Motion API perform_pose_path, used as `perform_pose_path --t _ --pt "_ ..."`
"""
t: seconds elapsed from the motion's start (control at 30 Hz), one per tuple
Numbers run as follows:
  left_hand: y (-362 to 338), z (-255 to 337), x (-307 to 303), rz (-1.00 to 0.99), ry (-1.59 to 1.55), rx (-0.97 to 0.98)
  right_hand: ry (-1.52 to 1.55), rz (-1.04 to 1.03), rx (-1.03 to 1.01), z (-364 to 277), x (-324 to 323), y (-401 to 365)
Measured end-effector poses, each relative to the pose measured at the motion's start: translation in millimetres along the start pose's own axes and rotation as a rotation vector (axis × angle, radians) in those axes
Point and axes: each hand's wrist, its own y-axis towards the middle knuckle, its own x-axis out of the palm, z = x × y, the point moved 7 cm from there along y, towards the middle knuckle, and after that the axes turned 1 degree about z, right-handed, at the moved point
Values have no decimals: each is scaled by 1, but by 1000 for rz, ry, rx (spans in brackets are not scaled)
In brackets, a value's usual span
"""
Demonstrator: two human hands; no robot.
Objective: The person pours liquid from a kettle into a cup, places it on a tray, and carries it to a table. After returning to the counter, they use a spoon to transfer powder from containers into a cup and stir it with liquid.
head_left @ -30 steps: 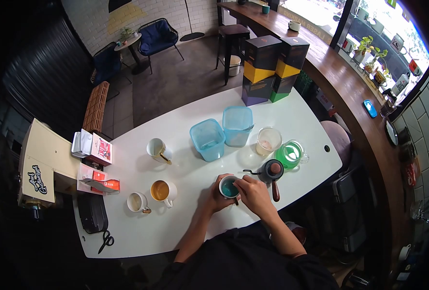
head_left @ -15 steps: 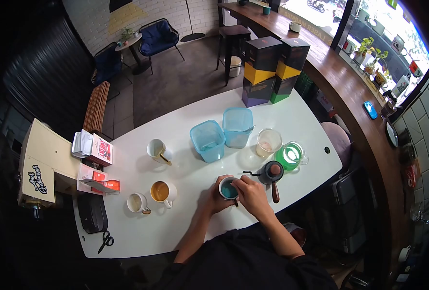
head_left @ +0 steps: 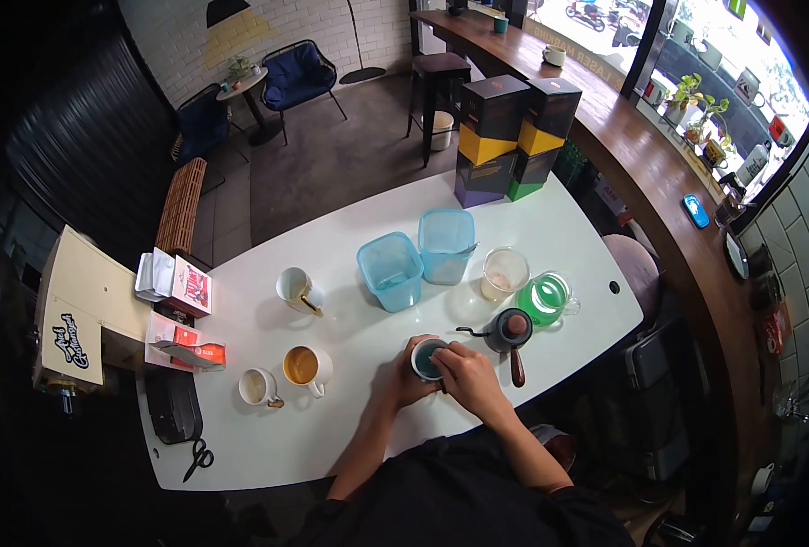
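My left hand [head_left: 408,383] is wrapped around the left side of a mug [head_left: 427,362] with a blue-green inside, which stands upright near the table's front edge. Over the mug's right rim, my right hand [head_left: 470,377] is closed in a pinch, fingers pointing into the opening. Whatever it pinches is hidden or too small to name. Just right of the hands stands a dark gooseneck kettle [head_left: 507,331] with a wooden handle. Behind it are a clear glass jug of green liquid [head_left: 543,298] and a clear plastic cup [head_left: 504,273].
Two light-blue plastic containers [head_left: 391,272] stand mid-table. Leftward are a white mug with a gold handle [head_left: 297,290], a mug of brown liquid [head_left: 304,366] and a small cup [head_left: 257,387]. Scissors [head_left: 198,459] lie at the left edge. Stacked boxes [head_left: 491,137] stand at the back.
My right hand has shifted slightly left and down, its fingers further over the mug's opening. My left hand still holds the mug. The view has tilted slightly.
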Motion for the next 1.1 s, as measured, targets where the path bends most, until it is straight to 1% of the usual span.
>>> perform_pose_path --t 0.17,0.23,0.3,0.37,0.43,0.47,0.53,0.63,0.73,0.87,0.93,1.1 --pt "1 4 1 7 -18 -13 -84 24 51 9 -5 1" --pt "2 5 0 40 -37 26 -101 41 59 11 -7 0" --pt "1 2 1 36 -33 23 -113 27 68 11 -7 -1" --pt "1 0 0 32 -28 21 -97 0 66 8 -6 -2" --pt "0 -6 2 7 -33 -55 -83 -27 65 7 -4 -3" --pt "1 -8 2 7 -32 -54 -45 -25 38 4 -2 -4" --pt "2 -5 2 9 -19 12 -5 -23 11 1 1 -3" --pt "2 -1 1 9 -39 -33 20 11 -7 0 1 -2" --pt "1 3 0 13 -16 -3 -51 5 13 3 -2 0" --pt "0 2 1 20 -31 -32 -107 17 27 7 -7 0" --pt "0 1 1 40 -54 12 -126 16 30 7 -9 0" --pt "0 -2 1 22 -9 -5 -51 -59 40 5 -3 -3"
